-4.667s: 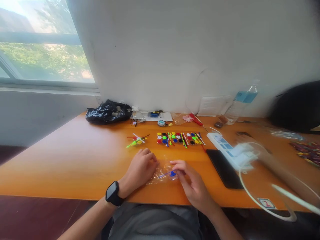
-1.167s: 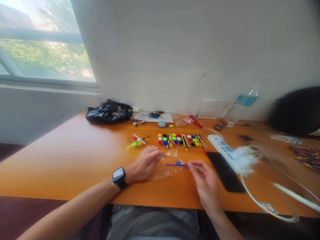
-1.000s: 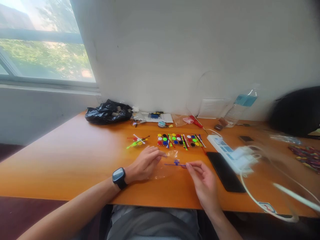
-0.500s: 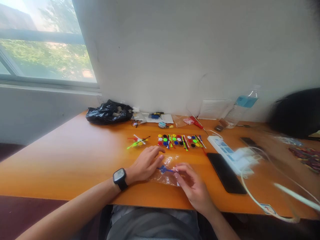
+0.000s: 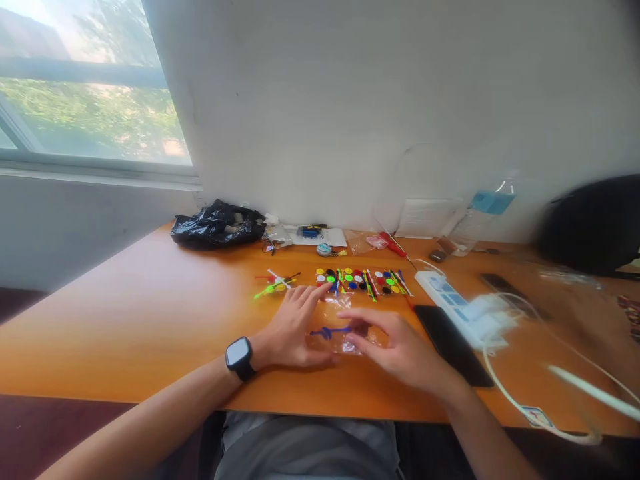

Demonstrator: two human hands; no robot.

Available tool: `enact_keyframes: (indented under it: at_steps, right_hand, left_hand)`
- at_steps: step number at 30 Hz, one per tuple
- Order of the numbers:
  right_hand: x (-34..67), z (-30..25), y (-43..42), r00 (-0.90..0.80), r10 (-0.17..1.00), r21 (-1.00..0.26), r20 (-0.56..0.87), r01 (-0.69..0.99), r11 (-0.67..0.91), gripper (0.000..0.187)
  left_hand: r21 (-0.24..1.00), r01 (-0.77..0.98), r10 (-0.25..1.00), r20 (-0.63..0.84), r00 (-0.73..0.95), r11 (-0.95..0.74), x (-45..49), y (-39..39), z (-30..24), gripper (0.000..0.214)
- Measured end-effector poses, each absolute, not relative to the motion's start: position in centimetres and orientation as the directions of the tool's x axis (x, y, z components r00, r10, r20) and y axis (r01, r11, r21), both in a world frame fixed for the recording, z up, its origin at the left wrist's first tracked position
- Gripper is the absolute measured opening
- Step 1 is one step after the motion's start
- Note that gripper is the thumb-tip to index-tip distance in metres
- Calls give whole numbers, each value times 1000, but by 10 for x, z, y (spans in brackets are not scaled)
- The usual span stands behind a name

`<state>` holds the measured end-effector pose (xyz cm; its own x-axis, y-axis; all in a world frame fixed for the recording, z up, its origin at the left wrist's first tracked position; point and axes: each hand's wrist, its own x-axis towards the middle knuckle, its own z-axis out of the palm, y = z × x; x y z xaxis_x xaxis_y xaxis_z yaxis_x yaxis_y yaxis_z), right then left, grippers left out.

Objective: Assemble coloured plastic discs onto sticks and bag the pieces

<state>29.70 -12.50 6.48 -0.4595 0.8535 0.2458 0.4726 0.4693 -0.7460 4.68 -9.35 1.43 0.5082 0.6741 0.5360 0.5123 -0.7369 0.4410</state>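
Note:
Palm down on the desk, my left hand [image 5: 294, 327] has its fingers spread beside the left edge of a clear plastic bag [image 5: 337, 303]. A blue plastic piece [image 5: 327, 333], with a thin stem and a wider part near its left end, lies at the bag between my hands. My right hand [image 5: 393, 341] curves over the bag's right side, thumb and forefinger apart around the stem's right end. Whether the piece is inside the bag is unclear. Beyond my hands lie rows of coloured discs and thin sticks [image 5: 360, 283], with several crossed sticks [image 5: 277, 283] to their left.
A black phone [image 5: 447, 347] and a white power strip [image 5: 450, 303] with cables lie to the right. At the back are a black plastic bag [image 5: 215, 227], a small round tin [image 5: 324, 250] and a red-handled tool [image 5: 394, 245]. A clear bottle [image 5: 480, 217] stands at the back right.
My left hand's thumb has swung down away from the blue piece and its fingers have spread. My right thumb and forefinger have parted from their pinch at the stem. The blue piece has shifted slightly upward.

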Motion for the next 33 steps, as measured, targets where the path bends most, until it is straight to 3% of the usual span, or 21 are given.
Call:
enact_keyframes:
  at_steps: [7,12,15,17,19,24,27,29,33]
  right_hand:
    - [276,113,-108,-547,739,-623,393,433,652,28]
    - [275,125,-92,-526,736,-620,425,423,661,20]
    - [279,127,-73,-449,771,-664,452,407,627,24]
    - [280,126,-56,-290,790,-714,540,338,613,32]
    - [279,120,-38,-243,804,-741,542,312,594,36]
    - [269,81,-7,-351,821,-752,449,348,560,38]
    - [267,52,0,-388,804,-641,450,487,594,35]
    - [270,39,4,-389,798,-577,461,551,602,35]
    - [278,34,11,-338,804,-556,490,589,586,34]
  left_hand:
    - [534,507,728,588,352,-677,47,-90,8,105]
    - [569,537,764,590,260,-623,43,-89,8,99]
    - [538,486,723,559,405,-688,42,-90,9,100]
    - [506,449,673,486,557,-737,43,-92,9,103]
    - [474,444,634,394,665,-760,44,-92,9,104]
    - [402,487,617,323,718,-776,38,-88,11,97]
    - [374,494,611,335,717,-785,35,-87,17,93]
    - [364,513,627,378,681,-777,33,-85,22,80]
    - [316,677,732,456,506,-665,15,-67,36,33]
